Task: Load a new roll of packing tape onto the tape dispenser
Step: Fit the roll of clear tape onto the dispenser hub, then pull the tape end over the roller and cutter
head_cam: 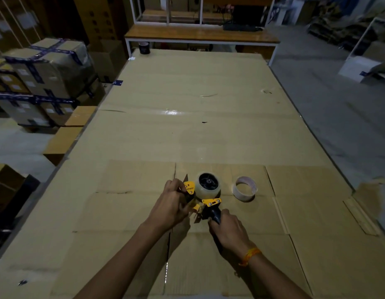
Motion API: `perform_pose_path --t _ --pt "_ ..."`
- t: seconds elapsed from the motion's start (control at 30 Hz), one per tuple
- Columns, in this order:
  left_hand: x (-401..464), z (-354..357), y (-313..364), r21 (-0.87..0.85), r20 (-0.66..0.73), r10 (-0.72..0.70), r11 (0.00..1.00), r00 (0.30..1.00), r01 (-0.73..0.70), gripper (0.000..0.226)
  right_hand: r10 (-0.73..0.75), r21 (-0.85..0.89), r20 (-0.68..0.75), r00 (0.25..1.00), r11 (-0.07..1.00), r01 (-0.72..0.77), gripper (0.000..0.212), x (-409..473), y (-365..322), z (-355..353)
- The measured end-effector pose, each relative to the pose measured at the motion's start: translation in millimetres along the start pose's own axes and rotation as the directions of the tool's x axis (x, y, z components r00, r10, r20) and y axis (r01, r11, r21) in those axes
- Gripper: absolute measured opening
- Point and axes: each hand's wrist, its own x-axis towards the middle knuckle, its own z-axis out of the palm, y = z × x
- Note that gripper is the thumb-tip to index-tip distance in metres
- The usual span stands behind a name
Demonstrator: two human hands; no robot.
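Tape dispenser (205, 198), new roll (209, 186) mounted, near bench's front edge; right hand (229, 230) clamped on handle, left hand (173, 203) gripping cutter end. Risk: serrated blade nicking fingers; film sticking to itself while threading

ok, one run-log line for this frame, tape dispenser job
step: threading tape | right hand: grips dispenser handle | left hand: at dispenser front end | clear roll: on hub | empty core: on cardboard, right of dispenser
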Motion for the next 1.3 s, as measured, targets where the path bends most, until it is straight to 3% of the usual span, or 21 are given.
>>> perform_pose_path --t 0.13,0.23,0.37,0.47,0.57,0.67,0.8,0.97,1.07,1.2,1.3 --pt "3.0 -21.2 1.2 -0.006 0.05 0.029 1.0 0.998 -0.029 0.011 -0.024 0.106 0.025 0.999 0.994 0.021 0.037 6.8 10.4 -14.9" --pt "15.2 -42.1 0.5 -0.002 0.206 0.091 0.996 0.974 -0.092 0.003 -0.099 0.185 0.11 0.989 0.98 0.077 0.029 8.2 25.0 -28.5" --pt "44.3 -64.6 4.0 0.075 0.41 0.084 0.989 0.908 -0.125 0.013 -0.192 0.403 0.199 0.961 0.91 0.099 0.013 1.2 40.6 -43.4" --pt "65.6 -76.3 15.3 0.054 0.477 0.13 0.983 0.869 -0.176 0.021 -0.27 0.584 0.276 0.922 0.809 0.062 0.003 -5.2 43.5 -52.3" --pt "87.8 -85.0 31.3 0.029 0.516 0.183 0.973 0.837 -0.23 0.024 -0.312 0.696 0.364 0.877 0.717 -0.034 0.011 -10.4 44.9 -50.2" --pt "111.6 -91.9 45.7 0.009 0.567 0.212 0.965 0.796 -0.264 0.01 -0.318 0.759 0.403 0.858 0.64 -0.12 0.014 -16.0 50.9 -37.2" --pt "134.9 -113.1 56.3 0.01 0.608 0.162 0.977 0.777 -0.212 0.01 -0.332 0.803 0.402 0.853 0.575 -0.155 0.012 -26.2 55.8 -17.2" --pt "125.5 -118.6 54.9 -0.066 0.564 0.134 0.991 0.815 -0.117 0.024 -0.31 0.822 0.405 0.86 0.536 -0.194 0.013 -33.5 53.6 -8.4" --pt "94.2 -103.6 50.4 -0.128 0.522 0.107 0.991 0.846 -0.047 0.03 -0.264 0.821 0.418 0.869 0.519 -0.237 0.025 -32.0 51.1 -8.2" --pt "32.0 -73.7 45.2 -0.377 0.223 0.03 0.925 0.974 0.058 0.052 -0.257 0.842 0.42 0.87 0.469 -0.268 0.043 -31.3 47.7 -7.1" --pt "-5.6 -38.1 51.4 -0.379 -0.009 -0.021 0.925 1.0 0.016 0.071 -0.25 0.852 0.4 0.882 0.457 -0.257 0.033 -32.6 45.2 -6.3"
